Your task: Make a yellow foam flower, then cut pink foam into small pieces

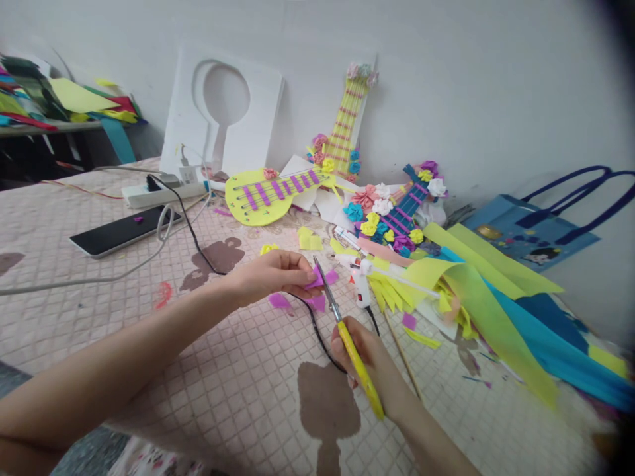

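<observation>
My left hand (275,272) pinches a small purple foam piece (317,277) above the pink quilted table cover (149,311). My right hand (370,363) grips yellow-handled scissors (347,337), whose blades reach up to the purple piece. More purple scraps (280,301) lie on the cover just below my left hand. A white glue gun (360,284) lies right beside the blades.
Craft guitars, yellow (268,192) and blue (404,208), with paper flowers lie at the back. Green and blue foam sheets (496,311) spread at the right near a blue bag (540,231). A phone (122,230), power strip (159,192) and black cable (198,244) sit left. A white foam board (262,119) leans on the wall.
</observation>
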Demonstrator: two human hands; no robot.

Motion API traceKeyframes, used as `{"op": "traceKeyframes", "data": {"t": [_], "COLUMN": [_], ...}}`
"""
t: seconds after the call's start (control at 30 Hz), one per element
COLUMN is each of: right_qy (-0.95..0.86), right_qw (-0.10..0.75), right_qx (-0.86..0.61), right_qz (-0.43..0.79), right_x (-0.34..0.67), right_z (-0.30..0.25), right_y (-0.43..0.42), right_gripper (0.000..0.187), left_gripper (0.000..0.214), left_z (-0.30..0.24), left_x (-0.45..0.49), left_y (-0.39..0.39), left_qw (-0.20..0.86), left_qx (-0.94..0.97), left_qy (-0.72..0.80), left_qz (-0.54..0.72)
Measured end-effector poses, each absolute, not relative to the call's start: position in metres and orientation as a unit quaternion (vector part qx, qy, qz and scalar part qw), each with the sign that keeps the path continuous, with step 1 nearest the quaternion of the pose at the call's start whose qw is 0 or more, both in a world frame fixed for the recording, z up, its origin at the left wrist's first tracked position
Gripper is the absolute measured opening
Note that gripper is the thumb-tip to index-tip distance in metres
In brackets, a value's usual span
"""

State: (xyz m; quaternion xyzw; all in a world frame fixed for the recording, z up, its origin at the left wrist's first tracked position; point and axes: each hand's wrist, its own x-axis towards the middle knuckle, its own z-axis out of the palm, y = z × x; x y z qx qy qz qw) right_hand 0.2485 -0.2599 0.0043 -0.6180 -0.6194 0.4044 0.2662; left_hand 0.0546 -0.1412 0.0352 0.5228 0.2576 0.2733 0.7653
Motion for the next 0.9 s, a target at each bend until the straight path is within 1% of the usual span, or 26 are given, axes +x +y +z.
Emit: {"op": "traceKeyframes", "data": {"t": [0.33,0.47,0.6,0.9], "right_qy": [-0.615,-0.611,-0.605,-0.637], "right_qw": [0.278,0.290,0.278,0.283], "right_qx": [-0.621,-0.608,-0.596,-0.586], "right_qz": [0.398,0.415,0.450,0.413], "right_x": [0.2481,0.2483,0.2479,0.2473], "right_z": [0.0016,0.0038,0.0084,0.0113], "right_y": [-0.2606,-0.2604,-0.2598,-0.2612], "right_gripper": [0.030,0.036,0.041,0.036], "left_gripper": [0.024,0.025,0.025,0.024], "left_z": [0.0369,0.0364,0.0351,0.0335], "left_x": [0.0527,0.0526,0.0526,0.0532], "left_y": [-0.1415,-0.1413,-0.1410,-0.1412], "left_qw": [0.770,0.771,0.768,0.772], "left_qx": [0.521,0.516,0.524,0.523], "left_qy": [0.247,0.250,0.249,0.245], "left_qz": [0.274,0.278,0.272,0.268]}}
